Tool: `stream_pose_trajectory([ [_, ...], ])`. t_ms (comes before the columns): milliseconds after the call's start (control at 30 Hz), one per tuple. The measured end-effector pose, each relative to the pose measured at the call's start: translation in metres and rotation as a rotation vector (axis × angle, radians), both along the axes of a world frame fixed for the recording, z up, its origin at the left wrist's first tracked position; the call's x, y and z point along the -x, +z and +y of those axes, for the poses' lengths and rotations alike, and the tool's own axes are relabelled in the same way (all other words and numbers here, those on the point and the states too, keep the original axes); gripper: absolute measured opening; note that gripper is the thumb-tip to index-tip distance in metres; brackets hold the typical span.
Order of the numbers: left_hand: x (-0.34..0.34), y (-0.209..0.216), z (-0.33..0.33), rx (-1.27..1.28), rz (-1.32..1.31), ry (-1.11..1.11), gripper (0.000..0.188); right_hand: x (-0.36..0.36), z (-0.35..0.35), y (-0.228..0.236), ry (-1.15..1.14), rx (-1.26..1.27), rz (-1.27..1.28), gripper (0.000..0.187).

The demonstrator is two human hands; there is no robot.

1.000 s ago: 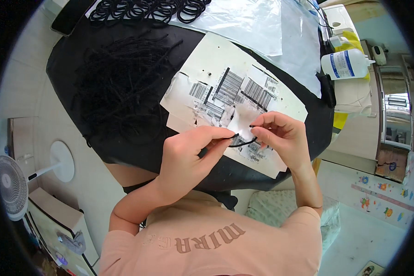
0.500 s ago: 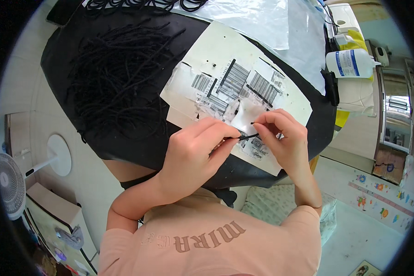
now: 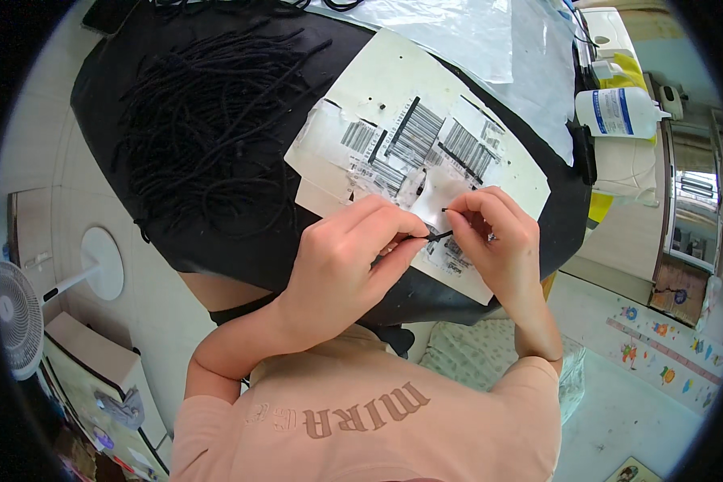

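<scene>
A short length of black cord (image 3: 440, 236) stretches between my two hands, over the near part of a cardboard sheet. Thumb and fingers of my left hand (image 3: 353, 249) pinch one end of it. My right hand (image 3: 496, 229) is closed on the other end, and a small dark tip pokes out above its fingertips. Beneath lies the pale cardboard sheet (image 3: 361, 80), covered with barcode labels and whitish smears. A glossy white patch (image 3: 440, 193) sits on it just beyond my fingers. To the left spreads a big pile of black cords (image 3: 209, 136).
The black-covered table (image 3: 96, 104) carries clear plastic sheeting (image 3: 458, 36) at the back. At the right stand a white bottle with a blue label (image 3: 618, 112) and a black object (image 3: 582, 153) beside it. A white fan (image 3: 20, 321) stands on the floor at left.
Both hands keep their pinch on the cord; the left has shifted slightly right, and the stretch between them looks a little shorter. The view has moved slightly.
</scene>
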State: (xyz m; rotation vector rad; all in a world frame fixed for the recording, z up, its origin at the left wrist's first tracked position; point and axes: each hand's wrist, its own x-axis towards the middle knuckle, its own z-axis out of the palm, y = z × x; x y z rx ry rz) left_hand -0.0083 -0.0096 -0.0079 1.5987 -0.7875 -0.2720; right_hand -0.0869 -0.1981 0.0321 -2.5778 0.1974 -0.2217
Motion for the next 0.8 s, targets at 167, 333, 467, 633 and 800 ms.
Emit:
stream_pose_trajectory([
  [167,-0.001,0.002,0.001,0.028,0.062,-0.016,0.014,0.001,0.001,0.004,-0.047,-0.129,0.050,0.011],
  [333,-0.006,0.003,0.006,0.067,0.200,-0.089,0.014,0.004,-0.001,0.012,0.022,-0.614,0.064,0.011],
  [467,-0.010,0.008,0.011,0.144,0.442,-0.167,0.012,0.004,0.007,0.014,0.035,-1.006,0.111,0.011],
  [633,-0.013,0.009,0.013,0.160,0.570,-0.203,0.009,0.005,0.007,0.015,0.055,-1.090,0.174,0.012],
  [800,-0.013,0.011,0.014,0.156,0.619,-0.205,0.009,0.004,0.011,0.019,0.047,-1.013,0.183,0.011],
])
